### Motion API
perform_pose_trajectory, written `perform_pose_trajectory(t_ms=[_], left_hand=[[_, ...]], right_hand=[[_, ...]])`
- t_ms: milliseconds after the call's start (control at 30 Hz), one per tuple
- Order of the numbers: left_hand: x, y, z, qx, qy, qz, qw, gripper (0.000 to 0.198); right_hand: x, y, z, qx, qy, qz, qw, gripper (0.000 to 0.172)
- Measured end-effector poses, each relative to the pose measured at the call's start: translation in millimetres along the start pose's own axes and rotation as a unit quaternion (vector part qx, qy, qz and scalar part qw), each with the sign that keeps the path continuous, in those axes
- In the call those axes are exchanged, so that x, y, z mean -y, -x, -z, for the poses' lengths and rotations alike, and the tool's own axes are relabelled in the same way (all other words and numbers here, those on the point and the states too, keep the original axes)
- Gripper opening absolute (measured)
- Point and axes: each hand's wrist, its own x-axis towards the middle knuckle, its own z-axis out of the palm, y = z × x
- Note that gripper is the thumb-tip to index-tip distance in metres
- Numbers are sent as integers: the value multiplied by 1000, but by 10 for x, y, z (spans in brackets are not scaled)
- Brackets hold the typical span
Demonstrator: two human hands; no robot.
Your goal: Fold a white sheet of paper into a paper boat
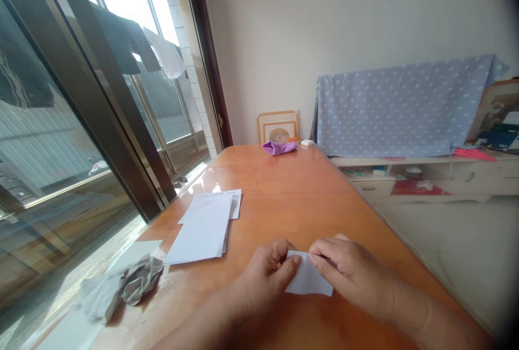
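Note:
A small white piece of paper (308,278) is held up over the near part of the wooden table. My left hand (272,264) pinches its upper left edge between thumb and curled fingers. At the upper right edge, my right hand (344,263) grips the same paper, its thumb pressed on the near face. The fingers behind the sheet are partly hidden. Left of my hands lies a stack of white paper sheets (203,228), the sheet beneath it showing a line of handwriting.
A crumpled grey cloth (140,279) rests at the table's left side, by the glass door. On the table's (284,198) far end are a purple cloth (279,147) and a small white box (307,143). A dotted blue cloth (397,109) hangs above a low white cabinet (466,177) at right.

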Motion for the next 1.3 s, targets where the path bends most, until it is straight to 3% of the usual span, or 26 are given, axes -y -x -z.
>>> perform_pose_trajectory(t_ms=[67, 200, 400, 700, 900, 1000, 1133, 1300], left_hand=[[6, 3, -19, -1, 12, 7, 1000, 29], [-52, 16, -9, -17, -70, -13, 997, 26], [-115, 42, 89, 9, -123, -14, 992, 31], [-116, 53, 282, 25, -115, -17, 993, 28], [-66, -1, 458, -65, -32, -5, 997, 31], [-102, -16, 402, -61, -17, -12, 998, 35], [-133, 5, 231, -16, -11, -21, 1000, 37], [-97, 30, 107, 5, 19, 9, 1000, 38]], right_hand=[[22, 4, -14, 13, -12, -2, 1000, 28], [66, 18, -50, 31, -24, -2, 999, 29], [67, 18, -14, 46, -66, 5, 997, 24], [-50, 31, 74, 91, -156, -20, 983, 21], [-131, 24, 160, 69, -216, -71, 971, 31], [-133, 31, 138, 84, -234, -73, 966, 31], [-98, 32, 56, 99, -236, -58, 965, 28], [-35, 20, 13, 92, -230, -53, 967, 26]])
